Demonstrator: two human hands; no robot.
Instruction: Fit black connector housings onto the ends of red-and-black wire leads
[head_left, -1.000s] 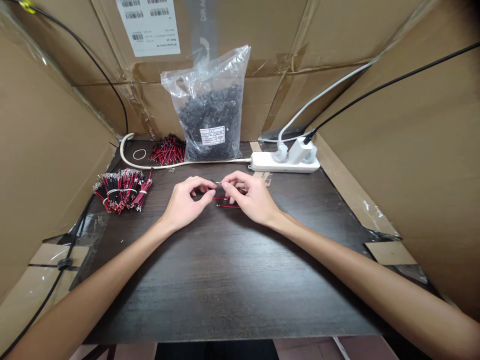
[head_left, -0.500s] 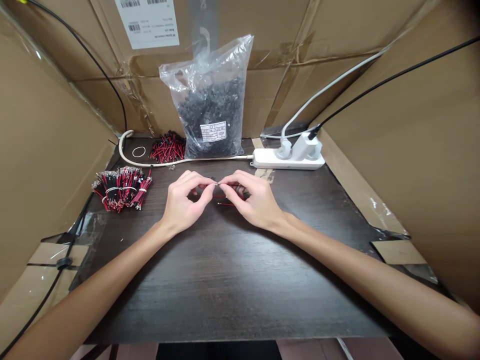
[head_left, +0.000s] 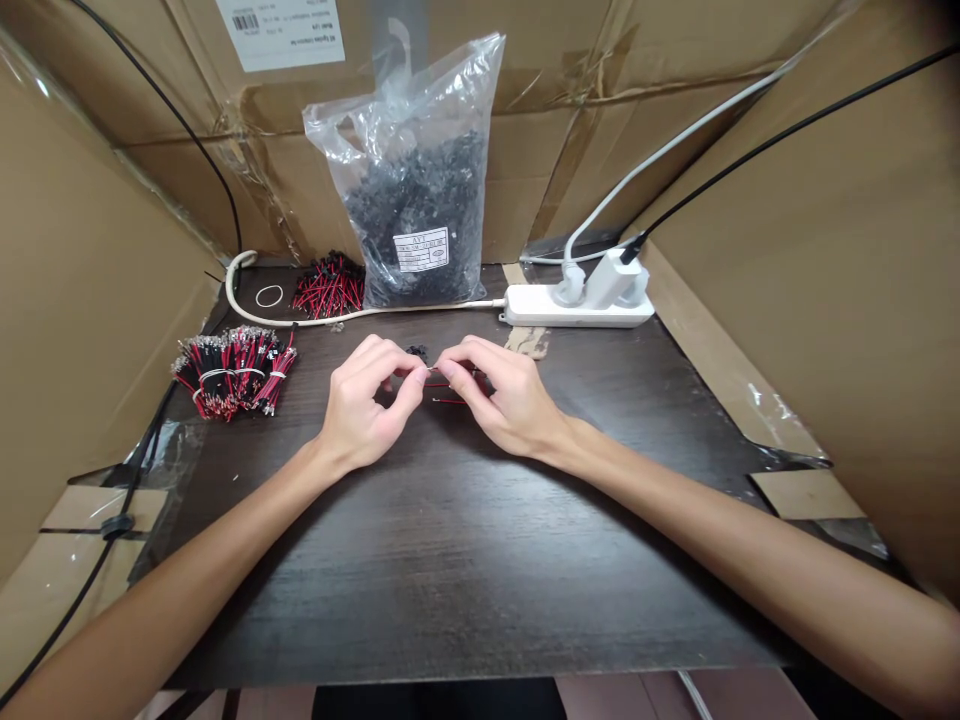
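My left hand (head_left: 367,405) and my right hand (head_left: 499,395) meet fingertip to fingertip over the middle of the dark table (head_left: 450,560). Both are pinched closed. The right hand pinches a thin red wire (head_left: 450,400) whose bare metal end points at the left fingers. The left thumb and forefinger press on something too small to make out. A small black part (head_left: 416,352) lies on the table just behind the fingertips.
A clear bag of small black parts (head_left: 416,190) leans on the cardboard back wall. Bundled red and black wires (head_left: 232,372) lie at the left, a looser pile (head_left: 328,285) and a rubber band (head_left: 268,295) behind. A white power strip (head_left: 577,305) sits at the right. Cardboard walls close in both sides.
The fingertips of both hands have closed together, from a small gap to touching. The camera has tilted slightly, so everything sits a little lower and farther left in view.
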